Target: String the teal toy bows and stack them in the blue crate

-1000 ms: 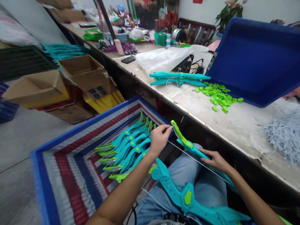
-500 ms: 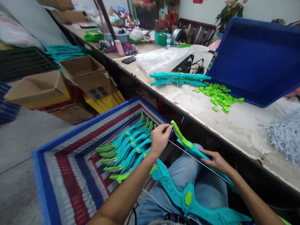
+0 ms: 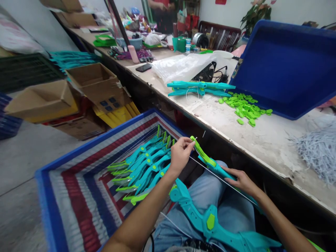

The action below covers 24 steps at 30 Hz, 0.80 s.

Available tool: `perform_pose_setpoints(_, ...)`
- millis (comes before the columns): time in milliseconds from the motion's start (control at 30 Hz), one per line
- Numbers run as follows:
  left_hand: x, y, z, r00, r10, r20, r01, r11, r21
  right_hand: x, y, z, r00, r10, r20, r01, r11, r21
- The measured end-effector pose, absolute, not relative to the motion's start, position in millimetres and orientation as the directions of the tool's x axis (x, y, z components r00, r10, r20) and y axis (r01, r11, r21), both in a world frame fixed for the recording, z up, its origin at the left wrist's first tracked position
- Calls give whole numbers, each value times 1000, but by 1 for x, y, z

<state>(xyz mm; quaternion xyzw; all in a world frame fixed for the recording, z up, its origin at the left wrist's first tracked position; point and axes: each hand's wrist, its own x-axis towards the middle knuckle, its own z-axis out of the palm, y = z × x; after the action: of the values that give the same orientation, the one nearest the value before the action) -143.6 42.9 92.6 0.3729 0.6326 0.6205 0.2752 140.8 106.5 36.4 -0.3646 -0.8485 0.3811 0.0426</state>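
My left hand (image 3: 180, 155) pinches a thin white string (image 3: 210, 174) at the green tip of a teal toy bow (image 3: 211, 164). My right hand (image 3: 240, 180) grips the same bow by its teal limb, lower down, above my lap. The string runs taut from the tip towards my right wrist. A second teal bow (image 3: 207, 222) with a green insert lies across my jeans. Finished teal and green bows (image 3: 143, 162) are stacked in the striped, blue-rimmed bin (image 3: 68, 182) to my left.
On the workbench (image 3: 262, 140) lie teal bow parts (image 3: 201, 88), a heap of green clips (image 3: 245, 108), a tilted blue tray (image 3: 283, 66), pale string bundles (image 3: 319, 150) and a fan. Cardboard boxes (image 3: 89, 91) stand on the floor. Another person works at the far end.
My left hand has shifted slightly up and right, closer against the green bow tip with the string. The right hand stays where it was.
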Motion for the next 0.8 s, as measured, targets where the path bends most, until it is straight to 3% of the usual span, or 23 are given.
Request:
perform_pose_setpoints(133,-153,42,98,-409,912,-40,-118,-9,993,146,96,32,-732,664,-151,604,530,-595)
perform_pose_setpoints(233,-158,35,100,-341,937,-77,-156,24,987,148,90,34,-735,673,-87,615,607,-502)
perform_pose_setpoints(333,-158,25,98,-342,935,-94,-177,34,984,131,88,50,-722,686,91,588,677,-443)
perform_pose_setpoints(433,-155,18,95,-347,934,-87,-178,25,984,84,93,79,-679,669,302,500,723,-477)
perform_pose_setpoints(533,-154,14,93,-347,936,-67,-163,11,987,27,103,106,-694,584,420,313,771,-554)
perform_pose_setpoints(667,-155,11,91,-333,941,-60,-160,6,987,-19,116,121,-750,474,462,149,801,-580)
perform_pose_setpoints(800,-156,8,88,-344,934,-92,-193,25,981,-25,116,123,-816,382,435,146,863,-484)
